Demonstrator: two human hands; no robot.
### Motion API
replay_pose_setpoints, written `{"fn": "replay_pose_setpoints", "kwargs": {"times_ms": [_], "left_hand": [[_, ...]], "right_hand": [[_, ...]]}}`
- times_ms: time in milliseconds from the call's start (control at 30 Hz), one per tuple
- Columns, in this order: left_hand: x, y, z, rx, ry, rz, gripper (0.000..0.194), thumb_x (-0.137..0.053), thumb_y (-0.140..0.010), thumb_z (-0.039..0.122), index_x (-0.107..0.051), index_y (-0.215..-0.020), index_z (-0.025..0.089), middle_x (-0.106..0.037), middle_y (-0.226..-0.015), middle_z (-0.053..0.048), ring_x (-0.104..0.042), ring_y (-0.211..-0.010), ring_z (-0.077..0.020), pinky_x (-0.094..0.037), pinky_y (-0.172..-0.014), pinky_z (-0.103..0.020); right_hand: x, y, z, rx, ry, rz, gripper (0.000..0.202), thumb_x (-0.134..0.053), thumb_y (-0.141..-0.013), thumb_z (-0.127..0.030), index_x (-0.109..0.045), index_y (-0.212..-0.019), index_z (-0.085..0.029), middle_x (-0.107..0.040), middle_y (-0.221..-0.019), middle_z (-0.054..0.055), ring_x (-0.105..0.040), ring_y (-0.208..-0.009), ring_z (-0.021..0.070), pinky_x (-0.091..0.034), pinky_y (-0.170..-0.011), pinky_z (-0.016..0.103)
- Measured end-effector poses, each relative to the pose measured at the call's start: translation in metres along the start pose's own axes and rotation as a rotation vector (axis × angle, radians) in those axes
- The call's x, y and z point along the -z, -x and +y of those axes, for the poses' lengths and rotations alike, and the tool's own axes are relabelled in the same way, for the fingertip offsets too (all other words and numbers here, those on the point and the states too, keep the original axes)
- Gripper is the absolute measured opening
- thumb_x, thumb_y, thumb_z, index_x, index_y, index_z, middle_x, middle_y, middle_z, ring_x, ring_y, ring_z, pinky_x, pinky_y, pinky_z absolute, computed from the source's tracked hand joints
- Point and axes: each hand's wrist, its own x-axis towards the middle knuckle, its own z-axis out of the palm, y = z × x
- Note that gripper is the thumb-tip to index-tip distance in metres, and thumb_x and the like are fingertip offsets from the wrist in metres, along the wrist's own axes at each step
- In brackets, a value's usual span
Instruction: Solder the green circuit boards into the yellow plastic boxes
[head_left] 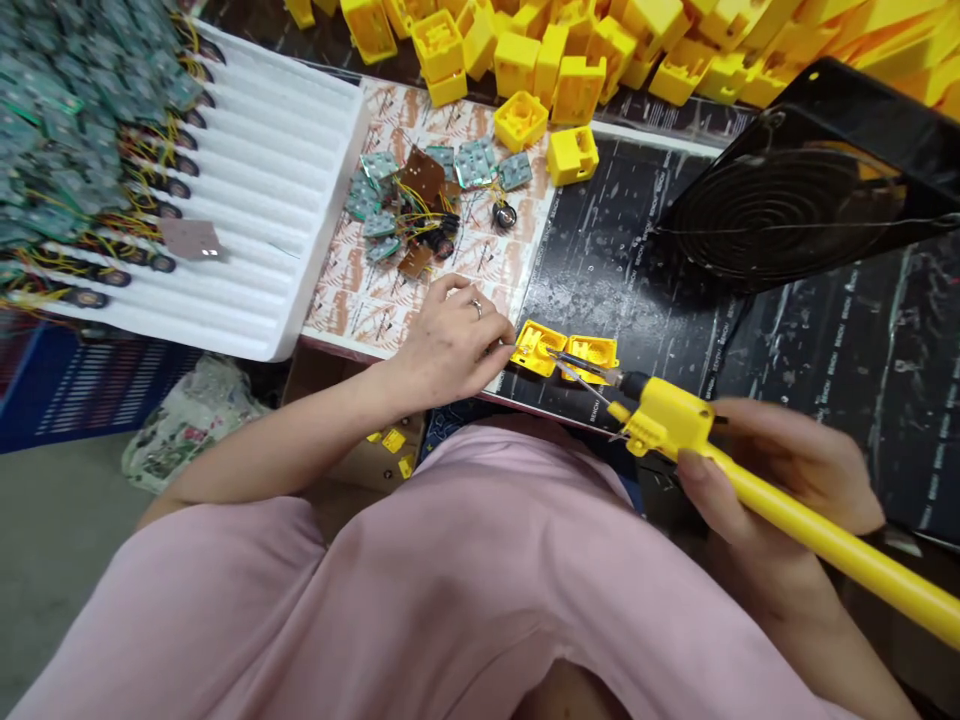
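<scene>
Near the bench's front edge lie two small yellow plastic housing halves, a left half (531, 361) and a right half (604, 350), side by side with their hollow insides up. My left hand (457, 340) is closed at the left half's edge, thumb and fingertips pinching there; whether a thin wire is also between them I cannot tell. In my right hand (802, 480), slightly blurred, is a yellow soldering gun (675, 415) with a thin feed tube beside its dark barrel. Its tip points left into the left half and hides part of both halves.
A white ribbed foam tray (262, 200) at left bears many green circuit boards (67, 120) with wires. Loose boards (476, 163) and a small round black part (504, 214) lie beyond my left hand. Yellow housings (517, 65) line the back. A black fan (795, 210) stands right.
</scene>
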Motion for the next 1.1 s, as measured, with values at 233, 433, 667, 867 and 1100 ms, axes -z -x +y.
{"fn": "replay_pose_setpoints", "kwargs": {"times_ms": [233,433,667,867,1100], "left_hand": [[0.000,-0.008,0.005,-0.078,-0.149,-0.024,0.025,-0.050,-0.094,0.024,-0.067,-0.079,0.018,-0.068,-0.075,-0.004,-0.058,-0.079,-0.0211,-0.044,-0.091,-0.042],[0.006,-0.016,0.007,-0.148,-0.224,-0.060,0.028,-0.050,-0.096,0.025,-0.067,-0.074,0.018,-0.071,-0.081,-0.004,-0.058,-0.082,-0.0218,-0.044,-0.090,-0.043],[0.010,-0.021,0.007,-0.208,-0.285,-0.126,0.028,-0.051,-0.096,0.023,-0.065,-0.072,0.019,-0.068,-0.075,-0.002,-0.057,-0.080,-0.0207,-0.042,-0.090,-0.043],[0.012,-0.022,0.004,-0.244,-0.282,-0.161,0.031,-0.049,-0.097,0.023,-0.063,-0.071,0.019,-0.065,-0.073,-0.001,-0.056,-0.079,-0.0200,-0.040,-0.089,-0.043],[0.013,-0.023,0.006,-0.253,-0.325,-0.149,0.031,-0.048,-0.098,0.023,-0.063,-0.071,0.019,-0.063,-0.071,-0.001,-0.055,-0.078,-0.0192,-0.042,-0.091,-0.042]], "right_hand": [[-0.007,-0.013,0.001,0.393,0.087,-0.127,0.026,-0.083,-0.075,-0.016,-0.065,-0.091,-0.025,-0.069,-0.072,-0.004,-0.063,-0.057,0.0117,-0.053,-0.050,0.023],[-0.016,-0.015,-0.005,0.406,0.207,-0.146,0.018,-0.075,-0.083,-0.016,-0.060,-0.083,-0.025,-0.068,-0.071,-0.003,-0.064,-0.058,0.0116,-0.050,-0.047,0.022],[-0.015,-0.025,-0.018,0.475,0.194,-0.237,0.030,-0.081,-0.080,-0.016,-0.054,-0.090,-0.026,-0.068,-0.073,-0.004,-0.065,-0.062,0.0104,-0.050,-0.048,0.020],[-0.013,-0.026,-0.017,0.460,0.210,-0.231,0.029,-0.079,-0.080,-0.013,-0.055,-0.093,-0.023,-0.067,-0.073,-0.002,-0.066,-0.063,0.0107,-0.047,-0.047,0.021],[-0.007,-0.030,-0.020,0.412,0.202,-0.263,0.024,-0.079,-0.082,-0.020,-0.055,-0.084,-0.024,-0.066,-0.069,-0.005,-0.064,-0.057,0.0088,-0.047,-0.046,0.019]]}}
